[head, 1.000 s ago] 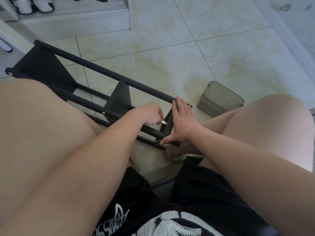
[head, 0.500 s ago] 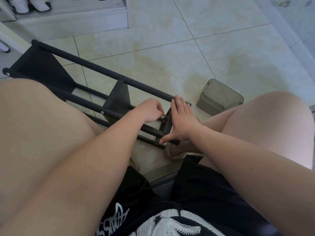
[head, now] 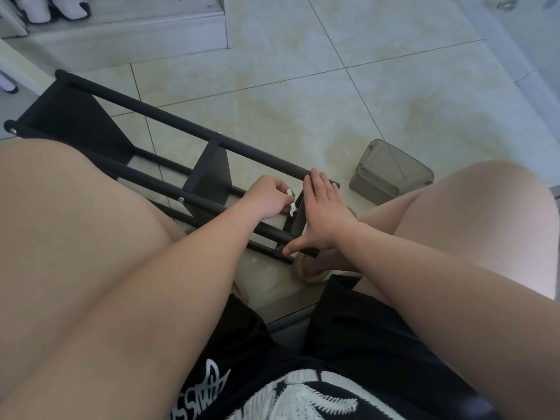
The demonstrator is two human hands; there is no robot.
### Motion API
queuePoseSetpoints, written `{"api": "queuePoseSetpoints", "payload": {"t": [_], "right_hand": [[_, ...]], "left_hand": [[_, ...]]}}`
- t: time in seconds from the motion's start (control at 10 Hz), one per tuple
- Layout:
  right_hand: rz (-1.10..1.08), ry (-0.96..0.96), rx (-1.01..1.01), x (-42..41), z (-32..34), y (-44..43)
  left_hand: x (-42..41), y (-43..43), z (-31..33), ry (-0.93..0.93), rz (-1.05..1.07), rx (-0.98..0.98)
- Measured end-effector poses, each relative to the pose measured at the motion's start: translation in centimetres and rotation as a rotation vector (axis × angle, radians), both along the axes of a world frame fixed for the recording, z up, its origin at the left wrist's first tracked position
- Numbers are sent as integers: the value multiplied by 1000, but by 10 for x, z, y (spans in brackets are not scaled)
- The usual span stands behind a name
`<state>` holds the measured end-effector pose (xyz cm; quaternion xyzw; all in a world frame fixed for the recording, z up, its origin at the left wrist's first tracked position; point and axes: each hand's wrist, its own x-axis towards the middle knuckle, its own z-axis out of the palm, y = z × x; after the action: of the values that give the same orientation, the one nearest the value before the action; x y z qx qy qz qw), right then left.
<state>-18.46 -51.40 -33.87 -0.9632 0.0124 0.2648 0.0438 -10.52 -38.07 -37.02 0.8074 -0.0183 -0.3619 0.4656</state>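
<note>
A black metal rack frame (head: pixel 169 119) lies on its side on the tiled floor between my knees, its long round bars running from upper left to lower right. My right hand (head: pixel 321 218) lies flat with straight fingers against the frame's near end panel, thumb spread out to the lower bar end. My left hand (head: pixel 269 200) has its fingers curled round a small silvery tool (head: pixel 291 206), held at the inner side of that end panel. The tool's tip is hidden behind the panel edge.
A translucent grey plastic box (head: pixel 391 172) sits on the floor just right of the frame's end. A white step or cabinet base (head: pixel 127 34) with white shoes (head: pixel 51 7) on it runs along the top left. My bare knees flank the frame on both sides.
My left hand has turned a little, so the small silvery tool now shows more between its fingers. My right hand stays pressed on the end panel.
</note>
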Motion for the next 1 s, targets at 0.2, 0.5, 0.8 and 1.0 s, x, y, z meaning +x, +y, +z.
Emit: {"api": "queuePoseSetpoints", "payload": {"t": [0.2,0.5,0.8,1.0], "right_hand": [[-2,0,2,0,0,1],[-6,7,11,0,5,2],[-3,20,7,0,7,3],[-5,21,6,0,7,3]], "left_hand": [[-5,-3,6,-50,39,-2],[-5,-4,4,-63,7,45],[-3,-4,3,-3,-47,72],[-2,-2,2,-55,-106,125]]}}
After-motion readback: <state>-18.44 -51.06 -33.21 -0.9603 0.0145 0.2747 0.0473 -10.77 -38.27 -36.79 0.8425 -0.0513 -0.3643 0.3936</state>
